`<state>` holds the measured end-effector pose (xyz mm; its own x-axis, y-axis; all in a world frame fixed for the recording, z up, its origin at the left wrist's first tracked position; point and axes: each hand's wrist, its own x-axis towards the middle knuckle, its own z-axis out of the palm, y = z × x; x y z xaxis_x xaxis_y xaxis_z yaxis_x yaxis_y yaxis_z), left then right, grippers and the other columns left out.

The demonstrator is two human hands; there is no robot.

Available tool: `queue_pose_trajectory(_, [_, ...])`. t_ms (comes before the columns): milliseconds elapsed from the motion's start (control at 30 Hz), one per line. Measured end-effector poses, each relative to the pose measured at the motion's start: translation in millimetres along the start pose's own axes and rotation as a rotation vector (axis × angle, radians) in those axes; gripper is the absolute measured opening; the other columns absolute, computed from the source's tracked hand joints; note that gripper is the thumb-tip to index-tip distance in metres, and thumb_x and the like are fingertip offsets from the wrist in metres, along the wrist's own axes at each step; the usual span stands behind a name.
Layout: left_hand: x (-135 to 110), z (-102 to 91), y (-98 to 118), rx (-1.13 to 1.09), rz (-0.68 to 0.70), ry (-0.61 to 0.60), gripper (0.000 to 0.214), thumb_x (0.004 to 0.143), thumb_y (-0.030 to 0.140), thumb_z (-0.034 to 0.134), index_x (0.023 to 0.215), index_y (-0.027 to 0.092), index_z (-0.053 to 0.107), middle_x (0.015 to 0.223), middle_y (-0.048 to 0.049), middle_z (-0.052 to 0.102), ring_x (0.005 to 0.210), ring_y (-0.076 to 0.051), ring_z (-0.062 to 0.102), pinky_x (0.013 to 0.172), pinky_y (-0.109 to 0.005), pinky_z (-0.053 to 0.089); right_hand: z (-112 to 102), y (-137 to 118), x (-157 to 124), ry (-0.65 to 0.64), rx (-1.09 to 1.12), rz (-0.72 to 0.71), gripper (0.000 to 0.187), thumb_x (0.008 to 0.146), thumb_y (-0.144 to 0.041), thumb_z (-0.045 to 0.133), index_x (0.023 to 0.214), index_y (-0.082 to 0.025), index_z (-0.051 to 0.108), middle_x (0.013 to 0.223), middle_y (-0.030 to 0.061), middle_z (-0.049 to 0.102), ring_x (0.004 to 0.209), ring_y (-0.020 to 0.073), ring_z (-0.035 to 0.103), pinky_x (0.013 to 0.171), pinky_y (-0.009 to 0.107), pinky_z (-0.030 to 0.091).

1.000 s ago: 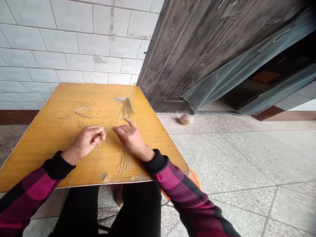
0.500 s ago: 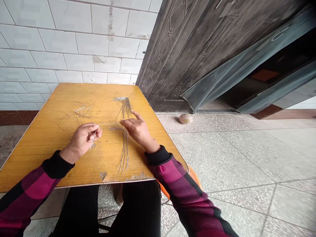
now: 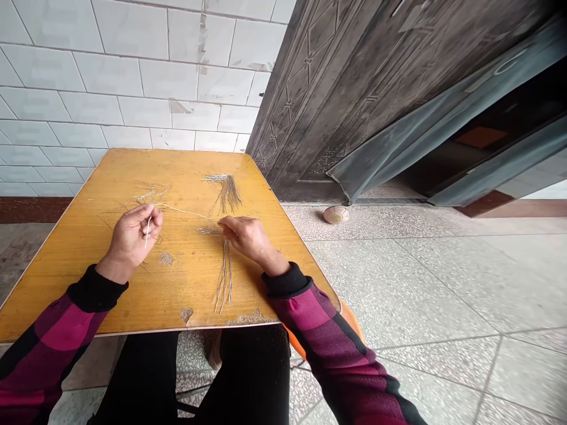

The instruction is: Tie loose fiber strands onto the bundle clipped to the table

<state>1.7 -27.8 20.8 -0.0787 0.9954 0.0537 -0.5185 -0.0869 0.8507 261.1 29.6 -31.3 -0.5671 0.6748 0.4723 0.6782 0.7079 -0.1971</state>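
A thin silvery wire point(image 3: 186, 212) runs between my two hands above the table. My left hand point(image 3: 133, 236) pinches it between thumb and fingers, and a short bent end hangs below the grip. At the other end, the closed fingertips of my right hand point(image 3: 248, 236) meet the wire. Beneath the right hand lies a bundle of bent wires point(image 3: 225, 274), its corner partly hidden by the fingers. Farther back rests a second bent bundle point(image 3: 230, 192). Loose, scattered wires point(image 3: 148, 195) lie beyond my left hand.
The yellow wooden table point(image 3: 177, 295) has chipped patches near its front edge. A white tiled wall point(image 3: 133, 77) stands behind it. To the right are a dark carved door point(image 3: 319, 106), a hanging curtain point(image 3: 390, 141) and a ball point(image 3: 336, 214) on the floor. An orange stool point(image 3: 352, 319) shows beside the table.
My left hand has moved left and slightly away from me, so a longer stretch of wire shows between the hands. My right hand's outstretched finger has curled in.
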Motion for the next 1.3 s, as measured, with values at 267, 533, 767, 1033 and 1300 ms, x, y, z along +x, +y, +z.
queue_pose_trajectory(267, [5.9, -14.2, 8.9, -0.012, -0.185, -0.23, 0.024, 0.076, 0.019, 0.06, 0.054, 0.013, 0.052, 0.05, 0.002, 0.045, 0.037, -0.001, 0.024, 0.036, -0.015, 0.02, -11.1, 10.6, 3.4, 0.226, 0.271, 0.189, 0.022, 0.093, -0.029, 0.048, 0.09, -0.016, 0.065, 0.08, 0.0059, 0.07, 0.075, 0.0165, 0.064, 0.071, 0.028, 0.046])
queue_pose_trajectory(533, [-4.5, 2.7, -27.0, 0.062, -0.524, -0.461, 0.026, 0.067, 0.025, 0.068, 0.051, 0.011, 0.052, 0.046, 0.0009, 0.044, 0.036, -0.001, 0.027, 0.035, -0.014, 0.013, -8.0, -42.1, 0.2, -0.057, 1.164, 0.275, 0.029, 0.084, -0.044, 0.061, 0.092, -0.017, 0.065, 0.077, 0.0013, 0.067, 0.054, 0.007, 0.056, 0.047, 0.019, 0.045])
queue_pose_trajectory(767, [-4.5, 7.9, -37.2, 0.115, -0.585, -0.485, 0.025, 0.067, 0.028, 0.066, 0.053, 0.011, 0.055, 0.045, 0.0014, 0.042, 0.035, -0.001, 0.023, 0.034, -0.015, 0.011, -0.9, -60.8, -0.3, -0.241, 1.417, 0.388, 0.026, 0.078, -0.039, 0.07, 0.076, -0.015, 0.062, 0.067, -0.0024, 0.065, 0.041, 0.0016, 0.045, 0.034, 0.013, 0.034])
queue_pose_trajectory(1033, [-4.3, 9.1, -39.2, 0.129, -0.584, -0.498, 0.025, 0.068, 0.029, 0.066, 0.053, 0.012, 0.055, 0.043, 0.0037, 0.039, 0.035, -0.001, 0.019, 0.034, -0.015, 0.012, 4.1, -58.1, 0.7, -0.391, 1.65, 0.514, 0.027, 0.071, -0.036, 0.077, 0.077, -0.014, 0.062, 0.066, -0.0018, 0.068, 0.044, 0.0035, 0.054, 0.038, 0.013, 0.044])
queue_pose_trajectory(1300, [0.2, 5.0, -39.3, 0.129, -0.644, -0.517, 0.026, 0.07, 0.028, 0.068, 0.055, 0.011, 0.055, 0.044, 0.0049, 0.036, 0.035, -0.001, 0.019, 0.033, -0.014, 0.012, 6.6, -60.0, 1.1, -0.434, 1.682, 0.537, 0.024, 0.072, -0.032, 0.076, 0.079, -0.013, 0.063, 0.066, -0.001, 0.068, 0.046, 0.0043, 0.058, 0.042, 0.013, 0.047])
